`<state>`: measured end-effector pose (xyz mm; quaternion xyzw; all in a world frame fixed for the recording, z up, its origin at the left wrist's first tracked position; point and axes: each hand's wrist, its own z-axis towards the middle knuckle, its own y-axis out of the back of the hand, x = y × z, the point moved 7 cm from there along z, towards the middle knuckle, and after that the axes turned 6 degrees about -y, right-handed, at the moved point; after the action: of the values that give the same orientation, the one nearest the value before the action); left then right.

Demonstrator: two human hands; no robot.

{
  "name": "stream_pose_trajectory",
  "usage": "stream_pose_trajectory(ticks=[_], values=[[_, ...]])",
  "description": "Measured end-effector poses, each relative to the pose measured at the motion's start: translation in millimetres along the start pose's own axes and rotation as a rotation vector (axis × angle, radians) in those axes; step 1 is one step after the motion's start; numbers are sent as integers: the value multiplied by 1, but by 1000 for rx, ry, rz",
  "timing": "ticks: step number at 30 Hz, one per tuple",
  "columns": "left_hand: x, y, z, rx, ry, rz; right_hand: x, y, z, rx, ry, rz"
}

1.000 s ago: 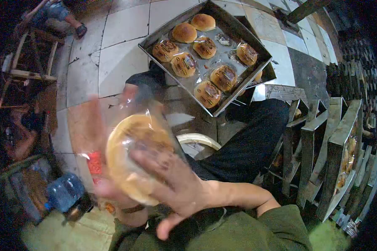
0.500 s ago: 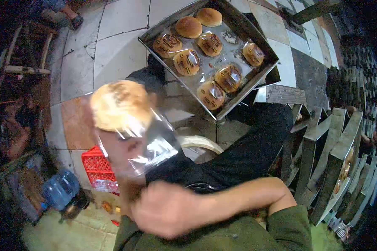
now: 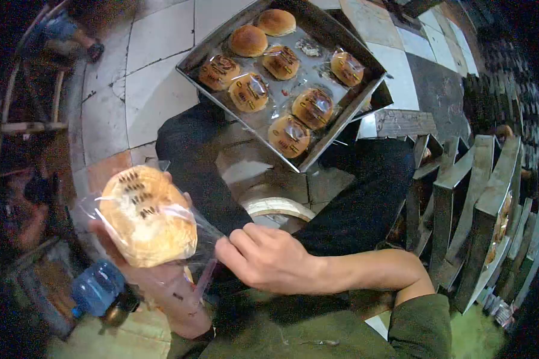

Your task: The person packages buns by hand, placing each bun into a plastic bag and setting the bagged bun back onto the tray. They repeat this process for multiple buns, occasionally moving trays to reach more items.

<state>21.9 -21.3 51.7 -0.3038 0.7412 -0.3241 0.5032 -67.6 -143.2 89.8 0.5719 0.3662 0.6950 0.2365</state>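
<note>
At the left, a pale golden bun (image 3: 147,218) with dark printed marks rests in my left hand (image 3: 169,284), which supports it from below. A clear plastic bag (image 3: 202,226) lies around the bun, its film stretched toward my right hand (image 3: 268,254). The fingers of my right hand are closed in a pinch on the bag's edge. Most of my left fingers are behind the bun and film. Beyond my knees is a metal tray (image 3: 346,122) with several buns (image 3: 248,93), most of them in printed clear wrappers and two at the far corner looking unwrapped.
Stacked metal trays (image 3: 461,197) lean in a row on the right. A blue water jug (image 3: 99,287) lies at the lower left. Between my legs sits a round pale rim (image 3: 279,206). Another person's foot (image 3: 94,51) shows at the upper left.
My left hand has lowered the bun and shifted it left. My right hand has risen from near my lap and now pinches the bag's edge. The red crate is now out of sight.
</note>
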Motion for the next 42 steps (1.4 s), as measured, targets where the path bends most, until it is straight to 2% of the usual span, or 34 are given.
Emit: stream_pose_trajectory(ticks=[1, 2, 3, 5, 6, 7, 9, 10, 11, 12, 13, 15, 16, 18, 19, 20, 21, 23, 24, 25, 27, 28, 29, 30, 31, 32, 33, 34, 36, 38, 39, 40, 41, 42], values=[[2, 8, -1, -33, -4, 19, 6, -2, -4, -8, -7, 1], [16, -5, -2, 247, 297, -203, 17, -20, -12, 229, 7, 78], [21, 1, 1, 256, 301, -197, 29, -37, -27, 463, 23, 153], [-9, 65, 6, -362, -289, 527, 79, -61, -97, 1047, 518, 700], [-19, 93, 29, 56, -115, 105, 63, -50, -76, 1001, 417, 683], [-29, 99, 34, -21, -29, 42, 35, -32, -53, 851, 215, 881], [-16, 54, 15, -74, -153, 23, -21, 14, -23, -53, -138, 394], [0, 22, 4, 40, -37, -14, -20, 9, -23, -57, -145, 404], [13, -2, 0, 162, 72, -58, -25, 1, -18, -60, -193, 749], [9, 10, -2, 53, 24, 81, -30, -9, -16, -64, -246, 1098], [13, 7, -3, 55, 33, 85, -36, -17, -15, -64, -297, 1070], [4, 4, -8, -63, -197, 219, -39, -31, -20, 207, -581, 1422], [-3, 6, -11, -126, -313, 293, -40, -34, -20, 210, -587, 1433], [-9, 29, 0, -150, -185, 208, -33, -13, -16, -71, -210, 1003], [-7, 40, 2, -171, -70, 108, -36, -15, -15, -63, -214, 1016], [11, 13, 4, 128, -5, 56, -29, -6, -13, -103, -22, 642], [12, 2, -10, 98, -285, 561, -17, -4, -13, -144, 168, 266], [11, -10, -27, -218, -336, 880, -20, -24, -14, -97, 115, 99], [7, 32, -4, -336, -292, 634, -14, -30, -17, 22, 86, 133], [18, 65, -12, -408, -85, 405, -7, -35, -23, 144, 57, 164], [-7, 88, -10, -201, -476, 952, 53, -46, -64, 842, 183, 883], [-24, 106, -2, -163, -284, 524, 56, -37, -68, 862, 191, 889], [-35, 110, 8, -105, -105, 89, 53, -19, -64, 794, 267, 950], [-57, 106, -6, -509, -607, 721, 47, -4, -58, 721, 338, 1010], [-48, 86, -24, -517, -616, 714, 10, -4, -37, 445, 83, 588], [-23, 46, -29, -238, -357, 342, -11, 17, -17, -3, 68, 339], [2, 7, -41, 43, -94, -27, -26, 24, -10, -179, 38, 457], [10, -2, -55, 41, -102, -33, -33, 24, -7, -418, 149, 709], [45, 3, -78, -177, 263, -56, -37, 8, -12, -400, -32, 974], [8, 37, -68, -138, -178, 399, -41, -15, -13, -245, -376, 1352], [-7, 39, -69, -99, -316, 637, -41, -28, -7, -266, -398, 1211], [4, 47, -78, -19, -48, 617, -42, -61, -7, -135, -520, 1240], [4, 55, -81, -28, -46, 606, -43, -93, -11, 9, -642, 1268], [3, 68, -83, -53, -39, 979, -52, -105, -15, -71, -755, 1173]])
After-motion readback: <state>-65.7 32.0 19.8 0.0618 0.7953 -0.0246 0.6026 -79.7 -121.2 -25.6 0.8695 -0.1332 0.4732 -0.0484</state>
